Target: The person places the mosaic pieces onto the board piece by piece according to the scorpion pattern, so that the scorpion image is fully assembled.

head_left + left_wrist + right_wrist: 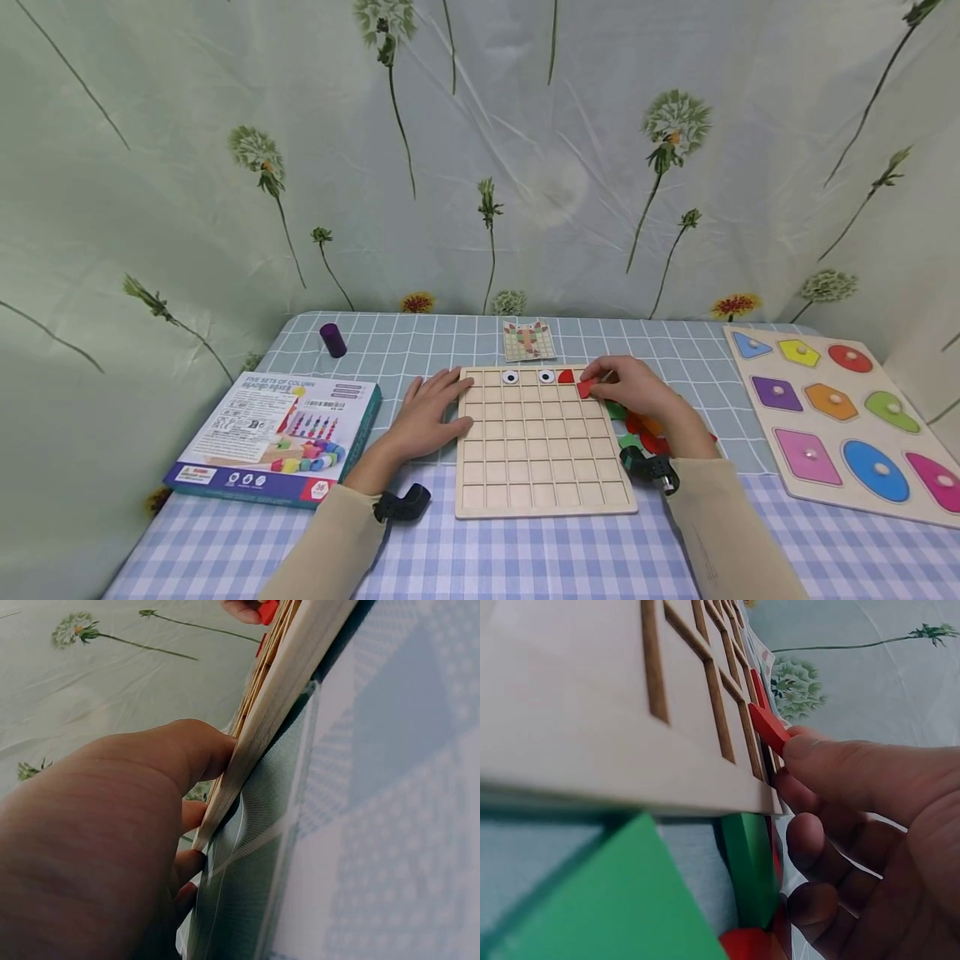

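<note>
A square wooden grid board (534, 450) lies flat on the table. In its top row sit two white eye tiles (510, 377) with black pupils and a red tile (566, 377) with a curved edge. My right hand (630, 385) pinches another red tile (769, 729) between thumb and fingers, tilted over the board's upper right corner. My left hand (426, 417) rests at the board's left edge, fingers spread, its thumb touching the rim in the left wrist view. A small picture card (528, 341) with a patterned grid lies behind the board.
Green and red pieces (651, 433) are heaped right of the board, partly under my right wrist. A shape-knob puzzle (817, 400) lies far right. At left are a bead-set box (277, 433) and a dark purple cylinder (333, 340). A dandelion-print sheet hangs behind the table.
</note>
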{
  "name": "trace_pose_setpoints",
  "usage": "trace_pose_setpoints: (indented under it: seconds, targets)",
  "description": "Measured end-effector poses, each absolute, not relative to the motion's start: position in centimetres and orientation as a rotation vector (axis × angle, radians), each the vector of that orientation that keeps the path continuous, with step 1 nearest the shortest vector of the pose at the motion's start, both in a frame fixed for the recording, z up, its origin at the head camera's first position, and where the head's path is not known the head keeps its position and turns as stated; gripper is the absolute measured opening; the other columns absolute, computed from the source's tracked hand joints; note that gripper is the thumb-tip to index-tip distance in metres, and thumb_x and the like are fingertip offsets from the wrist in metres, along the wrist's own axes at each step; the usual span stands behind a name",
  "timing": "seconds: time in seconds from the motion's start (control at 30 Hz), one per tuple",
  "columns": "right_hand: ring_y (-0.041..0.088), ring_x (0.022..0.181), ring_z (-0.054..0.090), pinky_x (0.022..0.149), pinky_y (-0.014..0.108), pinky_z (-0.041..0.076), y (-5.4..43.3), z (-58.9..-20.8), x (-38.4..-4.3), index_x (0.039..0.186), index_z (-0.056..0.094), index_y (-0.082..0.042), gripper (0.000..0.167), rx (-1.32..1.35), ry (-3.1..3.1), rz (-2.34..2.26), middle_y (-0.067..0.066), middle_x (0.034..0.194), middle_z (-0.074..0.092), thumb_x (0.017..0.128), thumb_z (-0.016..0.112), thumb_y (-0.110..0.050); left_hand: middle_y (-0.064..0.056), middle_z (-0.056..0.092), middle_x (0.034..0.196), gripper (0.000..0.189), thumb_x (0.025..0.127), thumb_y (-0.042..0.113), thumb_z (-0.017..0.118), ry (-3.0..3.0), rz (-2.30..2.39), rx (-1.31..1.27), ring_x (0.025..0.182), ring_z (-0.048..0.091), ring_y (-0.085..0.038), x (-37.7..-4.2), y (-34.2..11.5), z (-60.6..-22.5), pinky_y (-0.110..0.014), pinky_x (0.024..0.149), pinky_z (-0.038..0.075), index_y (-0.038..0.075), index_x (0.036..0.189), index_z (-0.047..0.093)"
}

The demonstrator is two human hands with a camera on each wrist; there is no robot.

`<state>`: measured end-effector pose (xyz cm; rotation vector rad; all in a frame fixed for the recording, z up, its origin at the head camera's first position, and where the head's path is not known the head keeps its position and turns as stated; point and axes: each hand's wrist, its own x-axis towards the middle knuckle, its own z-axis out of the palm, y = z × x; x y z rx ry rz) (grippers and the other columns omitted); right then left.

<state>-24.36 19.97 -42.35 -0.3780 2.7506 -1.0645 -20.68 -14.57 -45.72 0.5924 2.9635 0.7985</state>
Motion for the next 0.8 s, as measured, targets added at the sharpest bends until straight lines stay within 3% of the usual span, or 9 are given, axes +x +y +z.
trace_pose_setpoints:
  seconds: [0.47,0.8]
  targets:
    - [0.019,0.08,0.056,0.073,0.03,0.048,20.07,-42.69,-24.38,0.099,0.072,-0.007,0.009,-0.426,2.796,-1.046,0.008,0.092,0.065,0.09,0.068,-0.007,-0.01,0.034,0.163,0.063,0.092,0.036,0.064,2.966,0.803,0.606,0.154,0.024,-0.032,-20.82,-14.55,-45.78,-0.062,0.123,0.009,0.017,0.149,0.048]
    - [0.022,0.085,0.058,0.071,0.027,0.051,20.31,-42.16,-24.42,0.109,0.071,-0.008,0.017,-0.371,2.807,-1.007,0.008,0.093,0.063,0.093,0.067,-0.012,-0.011,0.036,0.162,0.059,0.091,0.036,0.066,2.966,0.815,0.593,0.153,0.026,-0.033,-20.75,-14.51,-45.59,-0.062,0.123,0.01,0.017,0.145,0.052]
